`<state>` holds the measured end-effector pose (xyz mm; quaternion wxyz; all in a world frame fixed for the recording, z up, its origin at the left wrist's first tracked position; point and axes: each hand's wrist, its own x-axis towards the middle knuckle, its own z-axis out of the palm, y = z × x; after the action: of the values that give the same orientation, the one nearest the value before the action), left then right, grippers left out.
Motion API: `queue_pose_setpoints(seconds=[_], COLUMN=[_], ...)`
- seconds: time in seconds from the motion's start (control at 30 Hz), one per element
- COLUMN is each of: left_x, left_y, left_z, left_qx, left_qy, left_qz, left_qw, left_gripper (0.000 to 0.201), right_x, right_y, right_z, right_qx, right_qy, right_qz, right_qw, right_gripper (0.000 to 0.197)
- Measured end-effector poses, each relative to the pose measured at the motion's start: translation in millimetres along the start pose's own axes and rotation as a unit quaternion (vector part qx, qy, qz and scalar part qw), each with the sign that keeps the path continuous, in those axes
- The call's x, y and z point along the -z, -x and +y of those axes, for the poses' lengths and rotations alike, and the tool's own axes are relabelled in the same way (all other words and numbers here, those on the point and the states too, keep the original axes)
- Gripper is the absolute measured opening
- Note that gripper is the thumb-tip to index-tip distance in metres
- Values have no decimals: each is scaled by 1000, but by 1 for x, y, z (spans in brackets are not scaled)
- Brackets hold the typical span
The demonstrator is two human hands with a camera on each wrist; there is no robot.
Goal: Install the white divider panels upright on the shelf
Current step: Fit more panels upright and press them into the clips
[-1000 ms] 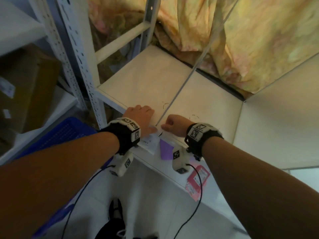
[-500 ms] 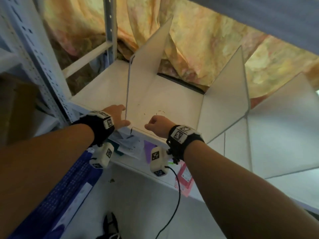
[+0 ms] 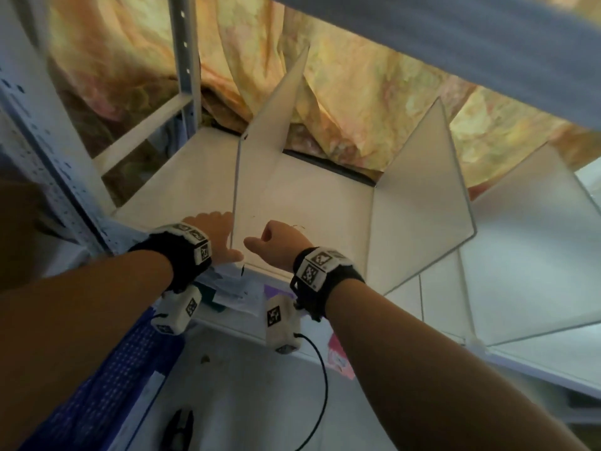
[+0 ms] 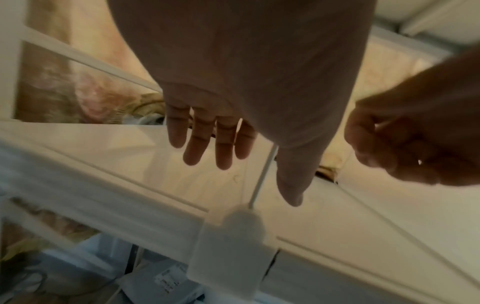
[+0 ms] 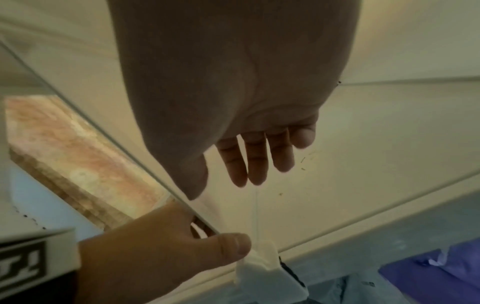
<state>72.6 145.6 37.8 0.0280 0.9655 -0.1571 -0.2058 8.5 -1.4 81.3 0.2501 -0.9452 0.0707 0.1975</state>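
Three white divider panels stand upright on the white shelf [image 3: 182, 190]: the left one [image 3: 260, 190], a middle one [image 3: 419, 206] and a right one [image 3: 536, 239]. My left hand [image 3: 211, 232] straddles the left panel's lower front edge [image 4: 262, 174], with straight fingers [image 4: 221, 148] on its left face and the thumb on its right face. A white clip [image 4: 231, 236] sits at the shelf's front lip under that edge. My right hand [image 3: 276, 242] hovers just right of the panel with fingers [image 5: 254, 164] loosely hanging, holding nothing.
A perforated metal post [image 3: 65, 157] rises at the left and an upper shelf [image 3: 455, 43] hangs overhead. Yellow cloth [image 3: 357, 109] hangs behind the shelf. Papers [image 3: 237, 288] lie on the level below, and a blue crate [image 3: 107, 369] stands at lower left.
The view has tilted up from the shelf's front lip to the standing panels. Both hands stay at the left panel's front base, with the right hand a little farther from it.
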Motion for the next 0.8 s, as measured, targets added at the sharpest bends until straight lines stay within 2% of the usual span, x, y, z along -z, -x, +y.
queue_pose_setpoints(seconds=[0.07,0.13,0.2,0.23,0.37,0.5,0.63,0.8], left_x=[-2,-5,-12,-17,-28,-28,-25,-23], left_y=[-10,-20,-29,-32,-37,-37,-41,-48], left_z=[-2,-6,-12,-16,-31,-30,-29,-29], left_qx=[-26,-44,-79,-103,-168,-158,-156,-184], left_qy=[-29,-21,-17,-19,-33,-27,-18,-48], left_qz=[-13,-31,-65,-77,-70,-66,-64,-90], left_qw=[999,998,995,992,983,985,985,978], left_gripper=[67,50,31,29,62,54,53,57], right_x=[-11,-23,-34,-39,-49,-52,-64,-61], right_y=[-14,-27,-36,-41,-46,-48,-57,-71], right_z=[-8,-17,-27,-30,-42,-41,-39,-35], right_qx=[-15,-33,-35,-35,-71,-64,-66,-97], right_qy=[-1,-14,-26,-29,-20,61,70,-3], right_qz=[-22,-42,-46,-44,-26,-32,-32,-72], right_qw=[1000,998,998,998,997,996,995,993], right_gripper=[56,64,57,51,45,36,30,33])
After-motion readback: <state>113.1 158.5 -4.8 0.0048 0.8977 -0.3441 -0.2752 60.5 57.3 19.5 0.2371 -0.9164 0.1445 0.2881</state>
